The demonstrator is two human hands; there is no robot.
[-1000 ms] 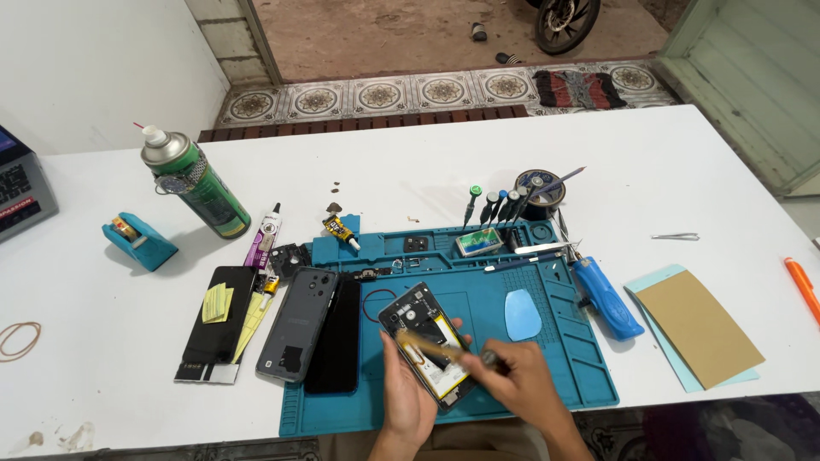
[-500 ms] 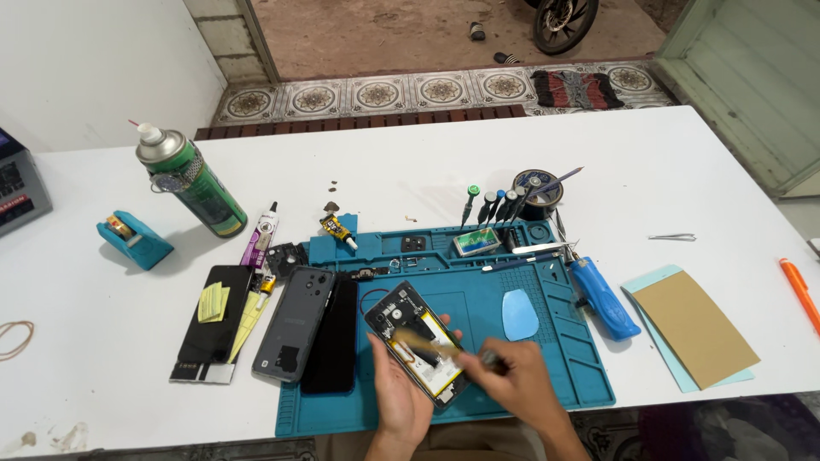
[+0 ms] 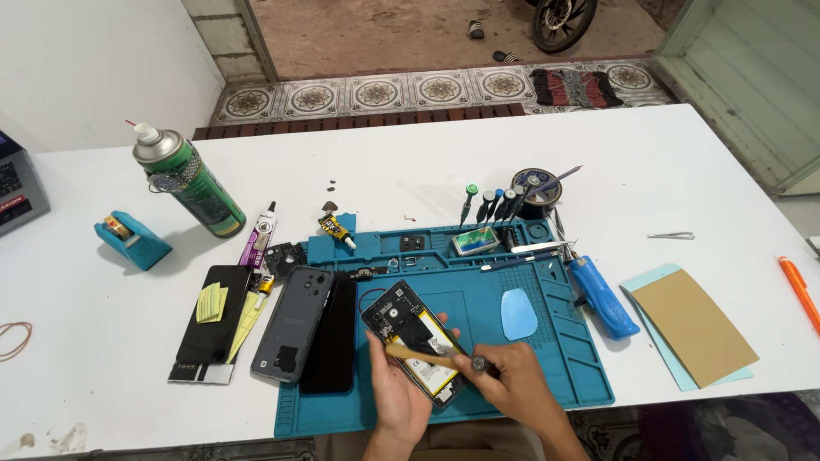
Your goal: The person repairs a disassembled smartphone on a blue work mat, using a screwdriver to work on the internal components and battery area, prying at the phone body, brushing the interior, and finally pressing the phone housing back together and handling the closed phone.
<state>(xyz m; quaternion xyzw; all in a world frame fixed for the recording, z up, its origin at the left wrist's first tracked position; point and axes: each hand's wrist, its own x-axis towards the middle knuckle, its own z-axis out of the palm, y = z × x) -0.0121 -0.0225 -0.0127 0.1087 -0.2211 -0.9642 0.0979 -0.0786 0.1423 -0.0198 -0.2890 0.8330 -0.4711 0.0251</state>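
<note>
nothing shifted: one opened phone, two hands, one brush, seemingly.

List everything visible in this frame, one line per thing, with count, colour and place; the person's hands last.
opened phone: 1, black, on mat, under both hands
brush: 1, tan handle, over phone
repair mat: 1, blue, table front
back cover: 1, grey, left of mat
pry pick: 1, light blue, on mat
screwdrivers: several, dark, mat's far edge
spray can: 1, green, far left
tape dispenser: 1, teal, left
glue tube: 1, purple, beside can
tweezers: 1, metal, right
sandpaper sheet: 1, brown, right
left hand: steadies phone
right hand: holds brush
</note>
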